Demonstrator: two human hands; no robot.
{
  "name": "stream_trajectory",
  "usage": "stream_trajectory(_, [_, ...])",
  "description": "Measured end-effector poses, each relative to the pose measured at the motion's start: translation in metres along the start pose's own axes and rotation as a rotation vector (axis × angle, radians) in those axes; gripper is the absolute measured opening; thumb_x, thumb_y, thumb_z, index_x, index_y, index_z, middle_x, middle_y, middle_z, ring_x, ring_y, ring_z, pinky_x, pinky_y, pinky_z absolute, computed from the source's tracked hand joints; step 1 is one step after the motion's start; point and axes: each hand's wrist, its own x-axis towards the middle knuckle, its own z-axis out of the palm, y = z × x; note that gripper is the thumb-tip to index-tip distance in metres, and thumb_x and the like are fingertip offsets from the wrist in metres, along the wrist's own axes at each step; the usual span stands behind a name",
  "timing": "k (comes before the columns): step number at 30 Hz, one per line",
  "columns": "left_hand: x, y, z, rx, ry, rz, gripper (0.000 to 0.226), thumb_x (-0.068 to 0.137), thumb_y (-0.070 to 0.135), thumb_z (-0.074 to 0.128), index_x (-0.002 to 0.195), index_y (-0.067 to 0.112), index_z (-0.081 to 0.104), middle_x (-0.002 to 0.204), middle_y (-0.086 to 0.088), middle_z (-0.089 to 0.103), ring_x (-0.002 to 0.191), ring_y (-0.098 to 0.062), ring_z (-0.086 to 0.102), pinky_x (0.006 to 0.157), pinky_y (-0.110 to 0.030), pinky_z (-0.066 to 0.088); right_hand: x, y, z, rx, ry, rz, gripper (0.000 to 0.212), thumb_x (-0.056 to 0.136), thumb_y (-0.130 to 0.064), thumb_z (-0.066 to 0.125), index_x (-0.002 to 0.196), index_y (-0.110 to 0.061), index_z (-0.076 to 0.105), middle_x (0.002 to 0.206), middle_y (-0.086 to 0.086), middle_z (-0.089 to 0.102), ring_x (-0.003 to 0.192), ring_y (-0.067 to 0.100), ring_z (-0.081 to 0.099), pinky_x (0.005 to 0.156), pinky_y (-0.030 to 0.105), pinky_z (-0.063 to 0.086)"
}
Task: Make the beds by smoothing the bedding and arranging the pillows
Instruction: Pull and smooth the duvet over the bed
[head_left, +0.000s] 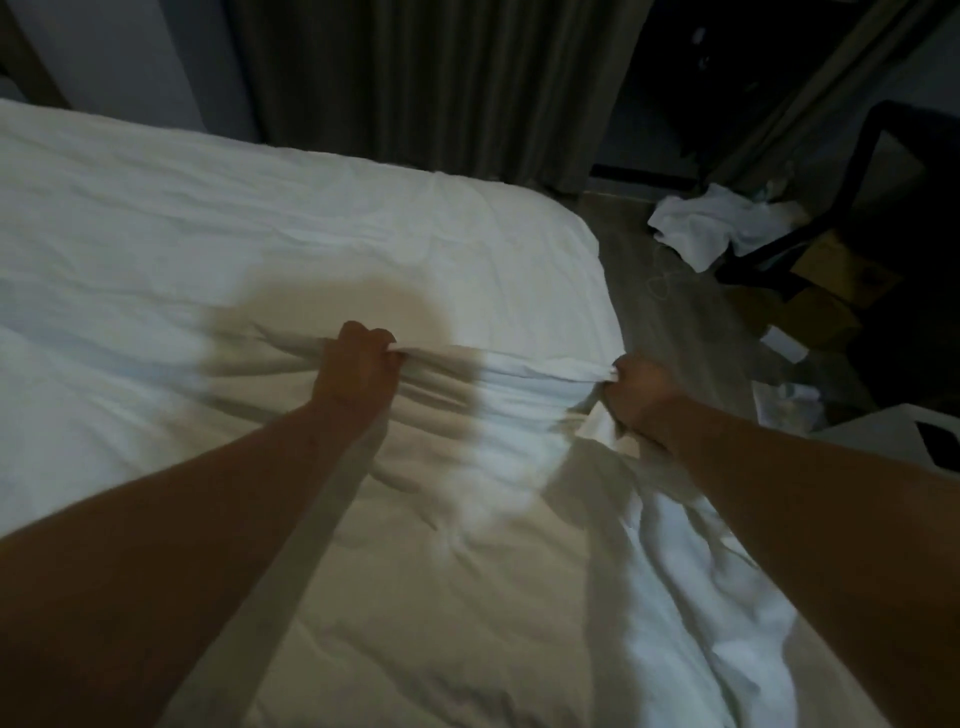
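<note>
A white duvet lies rumpled across the near part of the bed, its far edge bunched into a ridge between two fists. The left hand grips that edge with curled fingers; the right hand clutches it near the bed's corner. Beyond the bed hang dark curtains. On the floor to the right lie crumpled white cloths beside a dark chair.
</note>
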Motion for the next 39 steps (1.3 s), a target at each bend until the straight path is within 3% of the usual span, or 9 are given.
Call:
stream_trajectory(4, [0.013, 0.020, 0.023, -0.050, 0.058, -0.155, 0.052, 0.089, 0.043, 0.033, 0.111, 0.007, 0.065, 0.112, -0.024, 0.056, 0.104, -0.040, 0.055, 0.092, -0.043, 0.045, 0.040, 0.028, 0.005, -0.083, -0.161, -0.212, 0.020, 0.095, -0.029, 0.049, 0.098, -0.011, 0.056, 0.116, 0.018, 0.061, 0.106, 0.034, 0.056, 0.079, 0.030, 0.038])
stream_trajectory(10, [0.005, 0.053, 0.061, -0.150, 0.050, -0.271, 0.073, 0.085, 0.041, 0.059, 0.147, 0.013, 0.031, 0.156, -0.021, 0.015, 0.138, -0.032, 0.034, 0.109, -0.035, 0.034, 0.106, 0.048, 0.021, -0.333, -0.310, -0.427, 0.016, 0.090, -0.030, 0.053, 0.100, -0.017, 0.056, 0.121, 0.011, 0.059, 0.110, 0.030, 0.056, 0.094, 0.038, 0.047])
stream_trajectory(13, [-0.040, 0.076, 0.087, -0.086, 0.119, -0.435, 0.077, 0.080, 0.047, 0.057, 0.141, 0.005, 0.038, 0.147, -0.025, 0.033, 0.135, -0.039, 0.035, 0.111, -0.043, 0.033, 0.115, 0.034, 0.032, -0.376, -0.448, -0.469, 0.039, 0.089, -0.030, 0.060, 0.121, -0.009, 0.050, 0.130, 0.014, 0.052, 0.117, 0.030, 0.052, 0.097, 0.035, 0.044])
stream_trajectory(17, [-0.100, 0.115, 0.133, 0.014, 0.110, -0.490, 0.089, 0.074, 0.066, 0.039, 0.134, 0.000, 0.049, 0.139, -0.029, 0.045, 0.129, -0.044, 0.043, 0.107, -0.052, 0.036, 0.112, 0.005, 0.043, -0.360, -0.500, -0.557, 0.039, 0.085, -0.026, 0.059, 0.113, -0.009, 0.038, 0.121, 0.021, 0.053, 0.106, 0.034, 0.056, 0.084, 0.035, 0.044])
stream_trajectory(22, [-0.130, 0.134, 0.165, 0.077, -0.080, -0.510, 0.113, 0.064, 0.083, 0.016, 0.153, 0.013, 0.013, 0.160, -0.013, 0.008, 0.148, -0.029, 0.007, 0.119, -0.043, 0.005, 0.112, 0.011, 0.057, -0.506, -0.538, -0.599, 0.092, 0.077, -0.061, 0.062, 0.145, -0.015, 0.021, 0.139, 0.017, 0.038, 0.125, 0.035, 0.045, 0.104, 0.041, 0.039])
stream_trajectory(27, [-0.118, 0.125, 0.175, 0.086, -0.085, -0.524, 0.109, 0.068, 0.083, 0.027, 0.153, 0.018, 0.004, 0.161, -0.008, -0.002, 0.149, -0.024, -0.003, 0.119, -0.040, -0.001, 0.111, -0.003, 0.059, -0.483, -0.664, -0.638, 0.104, 0.059, -0.066, 0.054, 0.148, -0.020, 0.027, 0.150, 0.008, 0.036, 0.133, 0.028, 0.040, 0.106, 0.031, 0.034])
stream_trajectory(29, [-0.114, 0.125, 0.180, 0.081, -0.087, -0.546, 0.108, 0.071, 0.083, 0.032, 0.153, 0.019, 0.003, 0.161, -0.008, -0.004, 0.149, -0.024, -0.005, 0.120, -0.041, -0.002, 0.115, -0.010, 0.066, -0.501, -0.644, -0.685, 0.099, 0.062, -0.065, 0.050, 0.148, -0.020, 0.030, 0.151, 0.007, 0.036, 0.136, 0.026, 0.039, 0.109, 0.030, 0.031])
stream_trajectory(33, [-0.103, 0.130, 0.185, 0.129, -0.075, -0.608, 0.114, 0.060, 0.085, 0.013, 0.153, 0.019, -0.002, 0.161, -0.007, -0.009, 0.148, -0.023, -0.009, 0.120, -0.040, -0.004, 0.152, -0.011, 0.076, -0.492, -0.601, -0.776, 0.054, 0.089, -0.042, 0.053, 0.133, -0.014, 0.039, 0.136, 0.014, 0.051, 0.121, 0.030, 0.051, 0.095, 0.031, 0.040])
stream_trajectory(39, [-0.091, 0.162, 0.187, 0.109, 0.013, -0.885, 0.115, 0.058, 0.086, 0.021, 0.153, 0.023, 0.005, 0.162, -0.001, -0.006, 0.149, -0.019, -0.007, 0.121, -0.039, -0.002, 0.172, -0.014, 0.091, -0.514, -0.584, -0.931, 0.054, 0.088, -0.039, 0.054, 0.129, -0.009, 0.036, 0.127, 0.021, 0.055, 0.115, 0.036, 0.055, 0.094, 0.034, 0.045])
